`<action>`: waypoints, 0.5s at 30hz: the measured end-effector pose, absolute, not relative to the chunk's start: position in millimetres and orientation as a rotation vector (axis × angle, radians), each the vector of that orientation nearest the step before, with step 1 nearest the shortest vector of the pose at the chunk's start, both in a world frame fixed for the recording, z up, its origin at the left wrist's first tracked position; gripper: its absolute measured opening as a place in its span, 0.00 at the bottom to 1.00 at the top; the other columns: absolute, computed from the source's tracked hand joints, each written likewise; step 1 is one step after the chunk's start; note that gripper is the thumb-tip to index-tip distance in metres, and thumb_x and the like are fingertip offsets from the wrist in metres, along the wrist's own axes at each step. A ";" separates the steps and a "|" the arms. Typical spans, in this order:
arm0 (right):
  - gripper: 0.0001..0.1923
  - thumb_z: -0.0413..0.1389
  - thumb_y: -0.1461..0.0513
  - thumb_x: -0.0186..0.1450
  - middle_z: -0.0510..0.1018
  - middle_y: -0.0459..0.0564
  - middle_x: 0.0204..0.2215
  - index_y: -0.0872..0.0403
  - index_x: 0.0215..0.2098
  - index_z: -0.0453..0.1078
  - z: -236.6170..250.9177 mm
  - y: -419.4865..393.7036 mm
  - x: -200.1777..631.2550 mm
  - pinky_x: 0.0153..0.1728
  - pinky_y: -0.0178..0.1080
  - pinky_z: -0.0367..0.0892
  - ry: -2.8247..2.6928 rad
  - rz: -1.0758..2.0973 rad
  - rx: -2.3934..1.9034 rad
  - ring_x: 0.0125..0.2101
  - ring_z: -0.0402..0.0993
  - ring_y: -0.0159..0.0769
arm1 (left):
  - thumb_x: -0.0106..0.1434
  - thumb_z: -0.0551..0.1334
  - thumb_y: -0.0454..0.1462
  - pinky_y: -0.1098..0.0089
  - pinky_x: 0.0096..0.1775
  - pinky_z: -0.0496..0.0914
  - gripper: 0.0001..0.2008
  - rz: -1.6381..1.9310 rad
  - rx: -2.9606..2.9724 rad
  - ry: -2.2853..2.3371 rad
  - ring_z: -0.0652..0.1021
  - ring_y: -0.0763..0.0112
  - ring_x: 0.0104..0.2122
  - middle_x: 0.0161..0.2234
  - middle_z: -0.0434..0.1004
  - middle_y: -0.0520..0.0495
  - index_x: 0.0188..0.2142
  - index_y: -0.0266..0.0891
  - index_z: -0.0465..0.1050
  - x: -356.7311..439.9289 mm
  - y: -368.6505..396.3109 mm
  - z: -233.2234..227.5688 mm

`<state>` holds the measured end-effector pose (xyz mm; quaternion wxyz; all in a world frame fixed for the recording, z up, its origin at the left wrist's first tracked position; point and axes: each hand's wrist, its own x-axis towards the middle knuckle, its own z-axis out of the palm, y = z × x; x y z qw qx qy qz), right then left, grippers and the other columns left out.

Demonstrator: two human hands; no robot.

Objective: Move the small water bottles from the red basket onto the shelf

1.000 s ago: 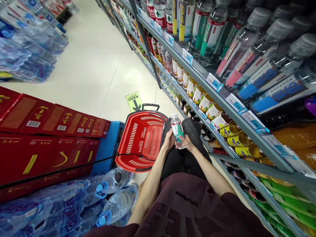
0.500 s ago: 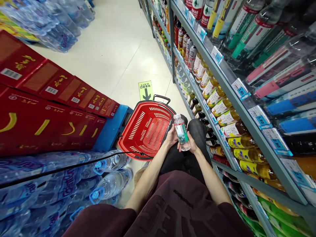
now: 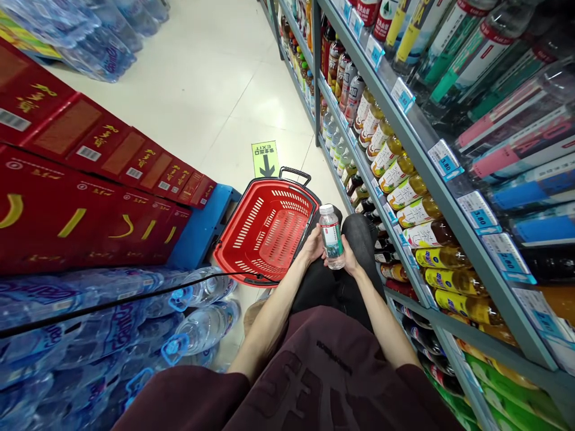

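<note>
A small clear water bottle (image 3: 333, 237) with a white cap and a green-and-white label stands upright between both hands above my knees. My left hand (image 3: 312, 246) grips its left side and my right hand (image 3: 348, 258) cups its lower right side. An empty red plastic shopping basket (image 3: 251, 257) with a black handle sits on the floor just left of my hands, tilted toward me.
Grey shelves (image 3: 431, 179) packed with drink bottles and price tags run along the right. Red cartons (image 3: 85, 197) sit on a blue pallet (image 3: 204, 224) at left, with shrink-wrapped water packs (image 3: 117, 335) in front. A black cable (image 3: 135, 296) crosses them. A green exit arrow sticker (image 3: 265, 158) marks the tiled floor.
The view swung left and tilted over the second, shifting shelves and cartons in frame. Both hands kept hold of the bottle, which barely moved relative to the basket.
</note>
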<state>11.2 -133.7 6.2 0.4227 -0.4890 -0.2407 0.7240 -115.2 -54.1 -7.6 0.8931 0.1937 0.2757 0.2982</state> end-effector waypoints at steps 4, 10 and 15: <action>0.50 0.38 0.24 0.63 0.82 0.56 0.26 0.57 0.38 0.77 2.5 -133.6 10.4 0.25 0.38 0.75 -0.567 1.807 -1.221 0.24 0.82 0.42 | 0.58 0.65 0.67 0.73 0.13 0.59 0.45 0.589 0.491 0.504 0.72 0.71 0.13 0.32 0.84 0.39 0.59 0.32 0.73 -115.5 -54.6 -7.9; 0.51 0.36 0.24 0.63 0.82 0.58 0.27 0.57 0.35 0.78 1.0 -134.2 11.2 0.27 0.39 0.76 -0.598 1.833 -1.212 0.27 0.83 0.44 | 0.62 0.64 0.64 0.72 0.14 0.62 0.44 0.559 0.469 0.492 0.72 0.72 0.13 0.41 0.85 0.33 0.62 0.32 0.71 -116.6 -53.1 -5.6; 0.51 0.37 0.23 0.62 0.82 0.57 0.26 0.56 0.33 0.77 0.4 -134.8 11.8 0.26 0.39 0.75 -0.624 1.825 -1.205 0.26 0.82 0.44 | 0.61 0.64 0.65 0.72 0.12 0.61 0.44 0.559 0.467 0.502 0.73 0.70 0.13 0.39 0.85 0.34 0.61 0.32 0.72 -117.0 -53.1 -5.8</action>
